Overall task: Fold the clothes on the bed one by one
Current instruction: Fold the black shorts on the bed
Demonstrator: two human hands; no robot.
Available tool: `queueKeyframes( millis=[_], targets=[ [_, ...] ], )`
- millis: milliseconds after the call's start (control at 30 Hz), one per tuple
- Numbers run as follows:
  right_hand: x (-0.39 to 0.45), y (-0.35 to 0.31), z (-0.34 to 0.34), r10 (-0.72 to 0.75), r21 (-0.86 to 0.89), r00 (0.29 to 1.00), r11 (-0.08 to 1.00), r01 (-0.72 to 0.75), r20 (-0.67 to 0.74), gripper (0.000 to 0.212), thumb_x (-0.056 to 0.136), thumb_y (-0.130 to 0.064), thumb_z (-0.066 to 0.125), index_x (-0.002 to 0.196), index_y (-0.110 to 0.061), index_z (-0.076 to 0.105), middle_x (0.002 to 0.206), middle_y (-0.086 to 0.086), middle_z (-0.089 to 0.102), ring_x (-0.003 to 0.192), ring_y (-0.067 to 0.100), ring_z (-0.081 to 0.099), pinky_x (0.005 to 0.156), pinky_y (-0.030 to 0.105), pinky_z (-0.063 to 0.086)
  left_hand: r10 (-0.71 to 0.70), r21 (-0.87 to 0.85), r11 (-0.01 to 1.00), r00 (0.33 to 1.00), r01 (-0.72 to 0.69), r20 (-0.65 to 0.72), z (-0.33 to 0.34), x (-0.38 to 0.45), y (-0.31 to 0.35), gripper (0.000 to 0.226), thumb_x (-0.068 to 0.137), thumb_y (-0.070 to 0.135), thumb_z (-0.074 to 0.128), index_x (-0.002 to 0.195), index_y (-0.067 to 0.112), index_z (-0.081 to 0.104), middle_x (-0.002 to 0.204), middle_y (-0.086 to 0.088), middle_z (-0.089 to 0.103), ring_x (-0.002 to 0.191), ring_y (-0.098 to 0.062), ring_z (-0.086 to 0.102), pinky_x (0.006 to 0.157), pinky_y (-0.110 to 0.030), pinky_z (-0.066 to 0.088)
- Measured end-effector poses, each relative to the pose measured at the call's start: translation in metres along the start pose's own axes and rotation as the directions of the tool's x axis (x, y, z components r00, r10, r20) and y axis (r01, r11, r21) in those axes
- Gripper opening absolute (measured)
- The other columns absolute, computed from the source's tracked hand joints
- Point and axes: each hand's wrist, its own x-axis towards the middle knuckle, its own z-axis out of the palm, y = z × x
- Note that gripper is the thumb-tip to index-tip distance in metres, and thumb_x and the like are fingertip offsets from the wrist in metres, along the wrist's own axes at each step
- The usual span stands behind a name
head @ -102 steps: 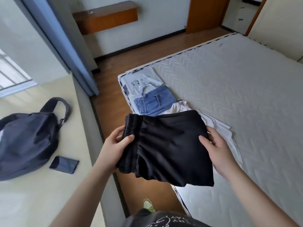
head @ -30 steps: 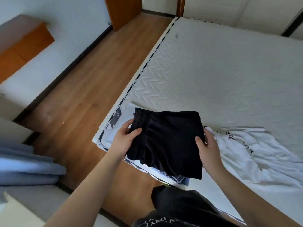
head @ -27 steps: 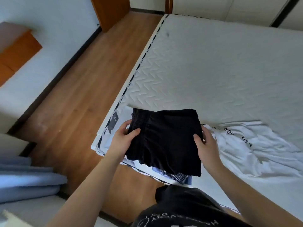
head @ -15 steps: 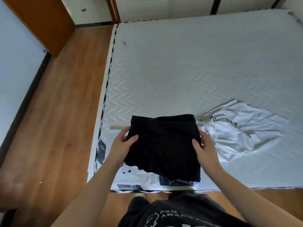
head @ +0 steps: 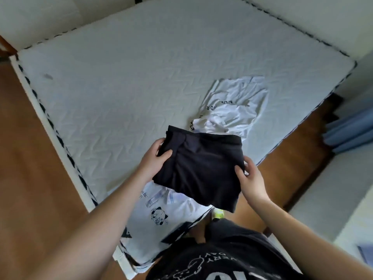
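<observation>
Folded black shorts (head: pixel 198 170) gripped by left hand (head: pixel 154 158) and right hand (head: pixel 249 178), now swung above white tee (head: pixel 161 217) (stacking imminent, likely).

You could read "OR" on the crumpled white T-shirt (head: pixel 232 110), and upside-down "DAY" on your black shirt (head: pixel 212 261).

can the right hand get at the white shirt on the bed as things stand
Probably not at once: the right hand grips the folded black shorts, as does the left hand. The crumpled white shirt lies uncovered on the mattress just beyond, so once freed the way looks open.
</observation>
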Motion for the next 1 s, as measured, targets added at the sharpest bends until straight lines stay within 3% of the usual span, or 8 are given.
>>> queueKeyframes(
  millis=[67, 133, 267, 333, 500, 567, 700, 1000],
  targets=[
    [-0.011, 0.012, -0.004, 0.026, 0.037, 0.999, 0.999, -0.025, -0.042, 0.033, 0.098, -0.027, 0.055, 0.124, -0.047, 0.053, 0.120, -0.012, 0.066, 0.107, 0.006, 0.065, 0.085, 0.030, 0.055, 0.056, 0.158, 0.985, 0.995, -0.068, 0.078, 0.007, 0.016, 0.007, 0.043, 0.092, 0.028, 0.063, 0.131, 0.036, 0.048, 0.120, 0.020, 0.057, 0.105, -0.001, 0.056, 0.081, -0.007, 0.036],
    [-0.020, 0.020, -0.003, 0.060, 0.081, 0.993, 0.995, -0.052, -0.098, 0.034, 0.098, -0.027, 0.056, 0.124, -0.049, 0.053, 0.119, -0.014, 0.066, 0.104, 0.000, 0.064, 0.081, 0.021, 0.054, 0.111, 0.289, 0.944, 0.979, -0.157, 0.170, 0.016, 0.029, 0.016, 0.044, 0.093, 0.027, 0.061, 0.135, 0.031, 0.046, 0.124, 0.018, 0.056, 0.110, -0.004, 0.053, 0.086, -0.014, 0.037],
    [-0.028, 0.030, 0.005, 0.150, 0.199, 0.966, 0.974, -0.108, -0.210, 0.036, 0.098, -0.026, 0.054, 0.116, -0.057, 0.054, 0.109, -0.026, 0.067, 0.099, -0.009, 0.062, 0.072, 0.008, 0.049, 0.148, 0.394, 0.879, 0.940, -0.267, 0.308, 0.043, 0.044, 0.021, 0.049, 0.094, 0.022, 0.060, 0.141, 0.022, 0.043, 0.140, 0.008, 0.053, 0.124, -0.012, 0.051, 0.100, -0.021, 0.035],
    [-0.027, 0.040, 0.008, 0.202, 0.247, 0.952, 0.958, -0.143, -0.232, 0.037, 0.099, -0.025, 0.053, 0.114, -0.059, 0.054, 0.108, -0.028, 0.066, 0.099, -0.010, 0.062, 0.073, 0.007, 0.049, 0.121, 0.417, 0.872, 0.938, -0.257, 0.326, 0.054, 0.052, 0.017, 0.051, 0.094, 0.022, 0.061, 0.142, 0.022, 0.042, 0.143, 0.009, 0.050, 0.126, -0.009, 0.048, 0.100, -0.018, 0.033],
    [-0.003, 0.089, 0.021, 0.290, 0.317, 0.925, 0.926, -0.206, -0.245, 0.035, 0.099, -0.027, 0.055, 0.130, -0.041, 0.051, 0.117, -0.024, 0.064, 0.104, -0.011, 0.060, 0.087, 0.014, 0.049, 0.069, 0.436, 0.874, 0.942, -0.217, 0.330, 0.081, 0.095, -0.009, 0.052, 0.094, 0.020, 0.062, 0.143, 0.022, 0.043, 0.139, 0.013, 0.049, 0.121, 0.001, 0.044, 0.098, -0.012, 0.029],
    [0.012, 0.114, 0.035, 0.319, 0.337, 0.913, 0.914, -0.224, -0.256, 0.035, 0.099, -0.027, 0.054, 0.127, -0.047, 0.051, 0.113, -0.030, 0.064, 0.103, -0.009, 0.062, 0.085, 0.015, 0.050, 0.053, 0.453, 0.866, 0.940, -0.212, 0.337, 0.091, 0.120, -0.031, 0.052, 0.094, 0.019, 0.062, 0.142, 0.022, 0.044, 0.135, 0.014, 0.050, 0.122, -0.003, 0.046, 0.099, -0.015, 0.030],
    [0.035, 0.156, 0.059, 0.334, 0.285, 0.904, 0.923, -0.257, -0.267, 0.045, 0.099, -0.027, 0.054, 0.114, -0.068, 0.045, 0.110, -0.045, 0.057, 0.101, -0.020, 0.056, 0.074, -0.002, 0.041, 0.023, 0.480, 0.851, 0.928, -0.213, 0.372, 0.105, 0.164, -0.083, 0.050, 0.093, 0.018, 0.062, 0.140, 0.024, 0.046, 0.136, 0.014, 0.051, 0.128, -0.010, 0.048, 0.107, -0.027, 0.034],
    [0.094, 0.241, 0.091, 0.363, 0.256, 0.872, 0.923, -0.288, -0.328, 0.036, 0.099, -0.024, 0.055, 0.125, -0.049, 0.047, 0.112, -0.035, 0.056, 0.101, -0.021, 0.051, 0.076, -0.003, 0.037, 0.021, 0.467, 0.851, 0.905, -0.239, 0.425, 0.130, 0.243, -0.168, 0.049, 0.079, 0.055, 0.057, 0.127, 0.059, 0.045, 0.129, 0.034, 0.053, 0.124, 0.002, 0.050, 0.110, -0.040, 0.040]
  ],
)
